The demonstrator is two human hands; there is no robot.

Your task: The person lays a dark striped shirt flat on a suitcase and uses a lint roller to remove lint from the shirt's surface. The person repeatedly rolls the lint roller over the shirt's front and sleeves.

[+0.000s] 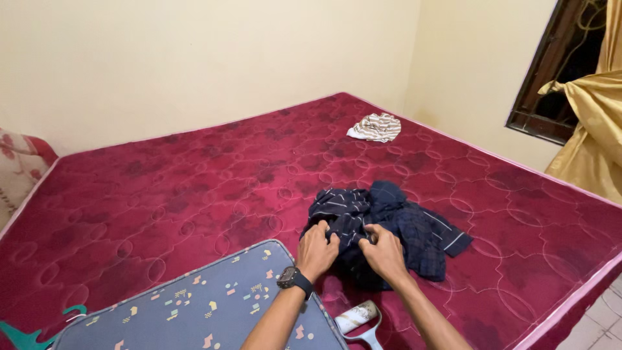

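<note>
Count, as we see it from the head view: 2 hands, 1 dark garment pile, 1 striped cloth, 1 patterned pad, 1 hanger, 1 white handled item, 1 mattress.

Hands: our left hand (317, 250) has fingers curled tight into the navy plaid clothing (389, 227), gripping a fold at the pile's near-left edge. A black wristwatch (295, 280) sits on that wrist. Our right hand (385, 254) is likewise closed, fingers bunched on fabric just beside the left; both hands nearly touch at the knuckles. Neither hand is spread open.

Clothing posn: crumpled heap, approx. centre-right of the red quilted mattress (162, 188), w/ one sleeve or panel trailing toward the right. It lies flat on the mattress, not lifted.

Other items: 1 folded beige-and-white striped cloth (375, 127) rests near the far corner, well apart from the pile. 1 blue-grey pad w/ small coloured shapes (201, 301) lies at near left, its rounded corner just beside our left wrist. 1 teal hanger (29, 334) shows at the lower-left frame edge. 1 white handled object (358, 321) lies between our forearms; type cannot be told.

Edges & room: far edge of the mattress meets the cream wall; right edge runs diagonally past the window w/ a gold curtain (593, 123). Wide bare mattress area lies left of and beyond the pile.
</note>
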